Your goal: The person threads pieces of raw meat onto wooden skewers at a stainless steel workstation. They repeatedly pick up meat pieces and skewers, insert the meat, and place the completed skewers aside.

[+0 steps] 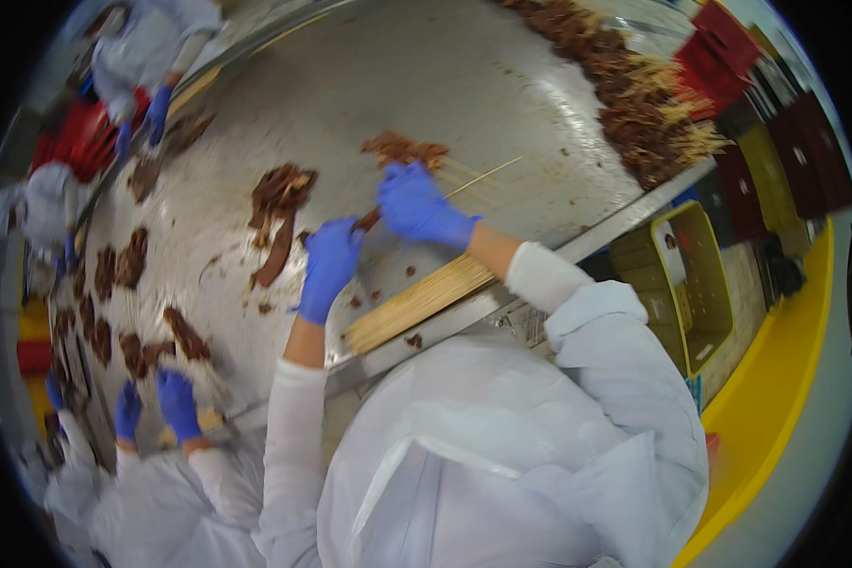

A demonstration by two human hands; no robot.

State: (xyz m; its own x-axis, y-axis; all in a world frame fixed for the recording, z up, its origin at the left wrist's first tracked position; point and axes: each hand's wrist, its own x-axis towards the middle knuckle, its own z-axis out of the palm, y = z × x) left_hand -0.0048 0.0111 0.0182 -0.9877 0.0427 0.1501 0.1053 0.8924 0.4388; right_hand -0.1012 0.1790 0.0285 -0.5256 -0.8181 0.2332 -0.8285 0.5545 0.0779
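Both my hands wear blue gloves over the metal table (461,85). Between them stretches a strip of dark raw meat (367,221); my left hand (332,259) grips its left end. My right hand (420,202) closes around the other end, and a thin wooden skewer (484,177) sticks out to its right. Just beyond that hand lie skewered meat pieces (405,149) with pale sticks pointing right. Left of my hands is a loose pile of meat strips (280,195). A bundle of wooden skewers (419,302) rests along the near table edge, below my hands.
A long heap of skewered meat (625,99) lines the table's far right. Co-workers' gloved hands (177,405) handle meat at lower left, and others stand across the table at upper left. A yellow-green plastic crate (710,284) stands beyond the right table edge (639,206).
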